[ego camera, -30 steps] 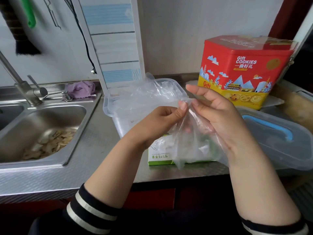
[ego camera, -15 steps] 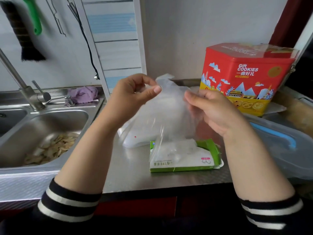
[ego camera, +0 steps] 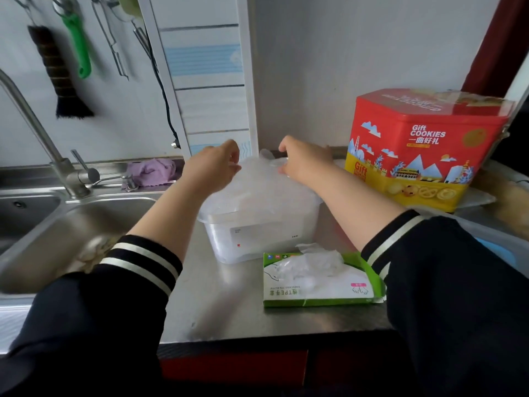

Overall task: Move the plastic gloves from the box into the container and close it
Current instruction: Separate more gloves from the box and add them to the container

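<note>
Both hands, left hand (ego camera: 213,164) and right hand (ego camera: 300,159), pinch a plastic glove (ego camera: 257,181) with curled fingers over the open container (ego camera: 257,233) on the counter (ego camera: 229,305). The green glove box (ego camera: 320,282) lies just in front; a red cookie tin (ego camera: 423,147) stands right, the sink (ego camera: 57,224) left.

Green-and-white box (ego camera: 320,287), red-and-yellow cookie tin (ego camera: 423,147), lilac cloth (ego camera: 150,171), black sleeves with white stripes (ego camera: 137,262)

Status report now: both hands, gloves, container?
Left hand and right hand pinching glove over open container. More gloves in green box. Nothing blocking.
</note>
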Action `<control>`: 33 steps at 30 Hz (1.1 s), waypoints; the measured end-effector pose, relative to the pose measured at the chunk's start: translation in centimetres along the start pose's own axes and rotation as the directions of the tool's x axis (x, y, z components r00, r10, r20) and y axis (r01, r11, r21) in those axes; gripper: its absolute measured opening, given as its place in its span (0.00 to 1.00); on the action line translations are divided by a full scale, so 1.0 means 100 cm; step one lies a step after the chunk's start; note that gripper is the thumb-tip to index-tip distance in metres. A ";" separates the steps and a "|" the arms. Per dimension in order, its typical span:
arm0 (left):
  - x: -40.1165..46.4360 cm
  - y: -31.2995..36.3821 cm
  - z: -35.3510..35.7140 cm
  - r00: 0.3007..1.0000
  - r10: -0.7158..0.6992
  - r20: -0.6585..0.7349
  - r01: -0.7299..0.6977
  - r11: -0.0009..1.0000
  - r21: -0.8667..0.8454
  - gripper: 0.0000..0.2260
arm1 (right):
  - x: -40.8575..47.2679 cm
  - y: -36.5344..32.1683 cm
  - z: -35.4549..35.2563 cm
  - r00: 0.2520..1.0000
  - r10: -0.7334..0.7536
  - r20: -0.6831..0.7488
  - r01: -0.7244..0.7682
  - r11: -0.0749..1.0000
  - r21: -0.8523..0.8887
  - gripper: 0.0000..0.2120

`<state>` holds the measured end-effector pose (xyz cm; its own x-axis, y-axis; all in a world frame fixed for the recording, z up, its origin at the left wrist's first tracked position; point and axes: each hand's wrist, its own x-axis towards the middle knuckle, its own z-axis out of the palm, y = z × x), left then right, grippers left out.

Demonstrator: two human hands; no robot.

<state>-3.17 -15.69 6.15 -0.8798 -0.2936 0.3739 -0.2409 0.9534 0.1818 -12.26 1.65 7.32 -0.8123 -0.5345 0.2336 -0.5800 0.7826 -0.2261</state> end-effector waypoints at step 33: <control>-0.156 0.089 0.089 0.990 0.122 0.074 -0.017 0.617 -0.787 0.26 | -0.165 0.056 0.057 0.992 0.070 0.104 -0.125 0.587 0.800 0.11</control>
<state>4.76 -2.04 -6.19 -0.9306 -0.1695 0.3245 0.1885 0.5379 0.8217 -2.46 13.08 -3.17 -0.8530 -0.5086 0.1174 -0.2881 0.2711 -0.9185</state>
